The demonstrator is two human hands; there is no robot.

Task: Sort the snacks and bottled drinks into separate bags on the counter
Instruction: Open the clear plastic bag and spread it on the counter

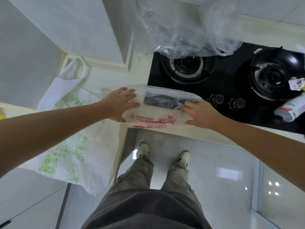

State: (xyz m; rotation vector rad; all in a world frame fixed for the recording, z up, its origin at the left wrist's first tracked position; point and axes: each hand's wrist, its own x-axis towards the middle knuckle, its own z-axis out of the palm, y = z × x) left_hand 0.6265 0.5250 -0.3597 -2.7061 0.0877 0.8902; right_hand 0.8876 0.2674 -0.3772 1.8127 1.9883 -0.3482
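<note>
Two hands of yours are on one thin plastic bag with red print (153, 120), which sits at the front edge of the desk (137, 75), partly over the black gas hob (219, 90). Your left hand (119, 104) is at the bag's left side with its fingers (130, 92) spread and nearly straight, laid against the plastic near the mouth; the thumb goes under the film and you cannot tell from here whether it pinches. Your right hand (200, 113) is at the right side, its fingers curled into the rim of the bag and gripping the plastic. Between the two hands the mouth of the bag is held wide, and the dark hob shows through it.

To your left a white bag with green print (77, 146) lies flat on the desk, its handles pointing away from you and its lower end hanging past the desk edge. At the far right of the hob a white bottle with a red label (291, 109) lies on its side, and just above it a small crumpled snack wrapper (297, 84) rests by the right burner. A sheet of clear crumpled plastic (186, 30) covers the back of the hob over the left burner. Below, your grey trousers and white shoes stand on the pale tiled floor (222, 171).
</note>
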